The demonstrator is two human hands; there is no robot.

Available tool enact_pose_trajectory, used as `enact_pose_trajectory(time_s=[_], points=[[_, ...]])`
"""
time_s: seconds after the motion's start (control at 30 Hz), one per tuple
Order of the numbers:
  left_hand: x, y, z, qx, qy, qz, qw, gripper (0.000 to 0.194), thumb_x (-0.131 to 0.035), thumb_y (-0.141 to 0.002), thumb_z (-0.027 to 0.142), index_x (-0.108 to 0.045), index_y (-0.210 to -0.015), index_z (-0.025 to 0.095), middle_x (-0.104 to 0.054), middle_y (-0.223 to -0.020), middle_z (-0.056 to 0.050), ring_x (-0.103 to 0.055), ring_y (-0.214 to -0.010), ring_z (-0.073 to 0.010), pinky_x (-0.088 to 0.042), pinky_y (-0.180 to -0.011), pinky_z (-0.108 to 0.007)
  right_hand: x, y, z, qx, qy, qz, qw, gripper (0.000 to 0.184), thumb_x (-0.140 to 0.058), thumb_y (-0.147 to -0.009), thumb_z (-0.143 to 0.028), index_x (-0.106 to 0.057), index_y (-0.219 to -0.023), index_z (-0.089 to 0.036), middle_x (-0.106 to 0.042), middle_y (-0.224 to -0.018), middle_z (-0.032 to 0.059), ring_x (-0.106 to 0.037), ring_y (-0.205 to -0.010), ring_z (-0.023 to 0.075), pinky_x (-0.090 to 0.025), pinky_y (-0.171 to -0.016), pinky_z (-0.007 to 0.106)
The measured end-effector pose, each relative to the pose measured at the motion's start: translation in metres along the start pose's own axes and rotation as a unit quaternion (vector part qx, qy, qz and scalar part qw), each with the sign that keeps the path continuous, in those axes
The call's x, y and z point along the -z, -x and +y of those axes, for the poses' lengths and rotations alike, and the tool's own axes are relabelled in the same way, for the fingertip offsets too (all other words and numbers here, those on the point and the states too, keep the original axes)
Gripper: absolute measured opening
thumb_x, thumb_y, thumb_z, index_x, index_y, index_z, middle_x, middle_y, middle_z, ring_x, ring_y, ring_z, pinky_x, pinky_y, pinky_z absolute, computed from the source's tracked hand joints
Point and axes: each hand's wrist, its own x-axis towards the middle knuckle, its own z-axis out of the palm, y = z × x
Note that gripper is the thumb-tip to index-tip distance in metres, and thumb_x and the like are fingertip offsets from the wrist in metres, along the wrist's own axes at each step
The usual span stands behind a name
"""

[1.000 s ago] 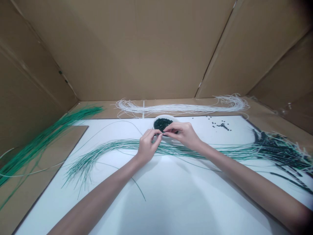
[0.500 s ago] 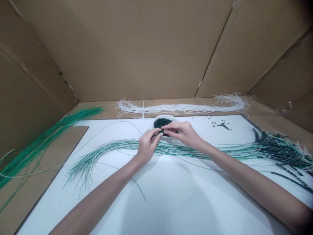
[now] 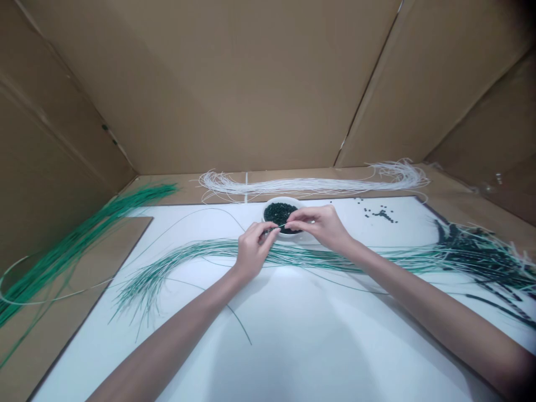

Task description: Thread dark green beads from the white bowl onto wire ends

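Note:
Over the front rim of a white bowl (image 3: pixel 264 219) filled with small dark green beads (image 3: pixel 280 211), my two hands meet almost fingertip to fingertip. A short length of thin green cord (image 3: pixel 282 225) spans the small gap between them. My left hand (image 3: pixel 252 245) pinches this cord between thumb and fingers, and a thin strand arcs away to the left behind it. My right hand (image 3: pixel 320 225) is closed in a pinch at the cord's other end; whether a bead sits in those fingertips is hidden. Beneath both wrists runs a bundle of green and white cords (image 3: pixel 201 248).
Strung dark beads (image 3: pixel 477 251) lie heaped at the right end of the bundle. Loose beads (image 3: pixel 382 214) are scattered at the back right. A white cord bundle (image 3: pixel 310 184) lies along the back, a green one (image 3: pixel 92 240) at left. Cardboard walls (image 3: pixel 234 84) surround the white board (image 3: pixel 285 335).
My right hand has shifted slightly right, away from the left fingertips, and a bit of green cord now shows between them. My left hand has stayed nearly still.

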Motion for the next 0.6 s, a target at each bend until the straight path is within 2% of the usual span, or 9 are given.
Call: enact_pose_trajectory(time_s=[0.17,0.4,0.6], points=[[-0.001,0.000,0.001,0.010,-0.006,0.022,1.000,0.013,-0.052,-0.078,0.026,-0.059,-0.084,0.016,-0.056,-0.070,0.000,-0.041,-0.055,-0.0075,-0.037,-0.056,-0.019,0.000,0.002,0.001,-0.030,-0.049,0.003,0.998,0.016,-0.063,-0.067,-0.031,-0.066,-0.067,-0.016,-0.066,-0.063,0.0024,-0.062,-0.055,0.0151,-0.051,-0.056,0.025],[-0.001,0.000,0.000,0.001,0.003,0.028,1.000,0.010,-0.052,-0.077,0.022,-0.058,-0.082,0.016,-0.056,-0.071,0.000,-0.041,-0.055,-0.0073,-0.037,-0.055,-0.018,-0.002,0.003,0.009,-0.083,-0.159,-0.022,0.984,0.019,-0.065,-0.065,-0.030,-0.065,-0.077,-0.015,-0.068,-0.076,0.0057,-0.065,-0.074,0.0196,-0.052,-0.073,0.031],[0.001,0.000,0.002,-0.031,-0.002,0.023,0.999,0.009,-0.052,-0.078,0.022,-0.058,-0.081,0.017,-0.057,-0.070,0.000,-0.041,-0.057,-0.0078,-0.037,-0.057,-0.019,-0.002,0.004,0.012,-0.094,-0.168,-0.031,0.981,0.021,-0.066,-0.064,-0.032,-0.063,-0.075,-0.015,-0.068,-0.075,0.0059,-0.065,-0.073,0.0209,-0.053,-0.064,0.030]])
